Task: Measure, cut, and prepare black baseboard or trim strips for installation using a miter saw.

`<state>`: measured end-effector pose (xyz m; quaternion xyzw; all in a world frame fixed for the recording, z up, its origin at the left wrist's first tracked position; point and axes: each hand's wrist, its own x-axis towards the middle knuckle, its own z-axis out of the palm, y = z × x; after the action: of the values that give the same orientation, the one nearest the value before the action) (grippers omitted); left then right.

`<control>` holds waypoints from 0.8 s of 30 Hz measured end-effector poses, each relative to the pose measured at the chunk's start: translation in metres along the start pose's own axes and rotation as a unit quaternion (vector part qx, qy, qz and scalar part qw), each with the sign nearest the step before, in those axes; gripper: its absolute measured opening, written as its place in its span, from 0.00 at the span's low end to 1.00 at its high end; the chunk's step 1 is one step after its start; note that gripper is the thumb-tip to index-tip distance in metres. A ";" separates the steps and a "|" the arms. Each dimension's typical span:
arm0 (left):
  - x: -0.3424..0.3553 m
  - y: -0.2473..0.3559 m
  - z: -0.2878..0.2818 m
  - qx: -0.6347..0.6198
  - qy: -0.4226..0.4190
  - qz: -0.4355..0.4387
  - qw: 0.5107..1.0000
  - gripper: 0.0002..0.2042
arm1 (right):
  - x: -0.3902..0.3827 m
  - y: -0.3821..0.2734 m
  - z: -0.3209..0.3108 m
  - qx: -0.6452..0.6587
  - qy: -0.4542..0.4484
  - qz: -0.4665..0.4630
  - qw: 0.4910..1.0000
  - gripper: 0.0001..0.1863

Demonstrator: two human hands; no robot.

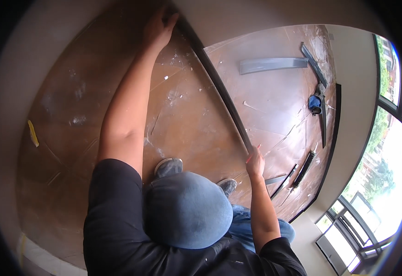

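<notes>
A long dark skirting strip [219, 87] runs slantwise over the brown floor, from the far wall corner down towards me. My left hand [160, 31] reaches far out, its fingers closed at the strip's far end; part of the grip is in shadow. At the near end is my right hand [257, 163], closed around a thin red pencil-like stick [249, 159] and touching the strip's end. Between my arms, my bent knee in blue jeans [187, 209] hides part of the floor.
Right of the strip lie a grey board [274, 65], a dark offcut [314, 64], a blue-and-dark item [315, 104] and a black caulking gun [305, 169]. Black skirting [335, 122] edges the window wall. A yellow strip [33, 133] lies left. A wall corner [203, 45] juts in ahead.
</notes>
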<state>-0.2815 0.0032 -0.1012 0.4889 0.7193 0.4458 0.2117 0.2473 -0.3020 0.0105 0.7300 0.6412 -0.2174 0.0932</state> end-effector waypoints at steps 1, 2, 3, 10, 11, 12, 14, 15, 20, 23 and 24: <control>-0.003 0.009 0.007 -0.009 -0.004 0.013 1.000 0.32 | -0.002 0.005 -0.008 0.003 0.013 0.009 1.000 0.15; -0.010 0.019 0.012 -0.058 0.007 -0.003 0.998 0.29 | -0.004 0.010 -0.015 -0.002 -0.007 0.009 1.000 0.11; -0.020 0.034 0.019 -0.111 0.011 -0.019 0.994 0.28 | -0.010 0.014 -0.024 -0.006 -0.025 0.015 1.000 0.08; -0.129 0.177 -0.038 0.113 -0.179 0.414 0.886 0.25 | -0.057 0.031 -0.074 -0.054 0.028 -0.029 0.998 0.08; -0.143 0.196 -0.041 0.131 -0.218 0.433 0.865 0.25 | -0.062 0.032 -0.084 -0.060 0.026 -0.061 0.996 0.09; -0.156 0.207 -0.037 0.114 -0.225 0.453 0.855 0.25 | -0.068 0.037 -0.094 -0.056 0.039 -0.035 0.997 0.09; -0.177 0.216 -0.026 0.140 -0.327 0.476 0.804 0.22 | -0.076 0.045 -0.112 -0.083 -0.015 -0.033 0.996 0.09; -0.182 0.218 -0.022 0.134 -0.328 0.491 0.796 0.22 | -0.075 0.050 -0.119 -0.079 -0.004 -0.019 0.997 0.09; -0.196 0.204 -0.016 0.119 -0.396 0.459 0.786 0.12 | -0.060 0.068 -0.147 -0.115 -0.012 -0.105 0.988 0.09; -0.208 0.210 -0.032 0.110 -0.407 0.428 0.799 0.11 | -0.041 0.076 -0.155 -0.146 0.009 -0.121 0.982 0.10; -0.212 0.206 -0.039 0.110 -0.406 0.434 0.796 0.11 | -0.030 0.075 -0.155 -0.148 0.016 -0.155 0.977 0.10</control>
<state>-0.1125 -0.1775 0.0663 0.9061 0.3234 0.1694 0.2137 0.3488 -0.2763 0.1504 0.6030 0.7733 -0.1197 0.1551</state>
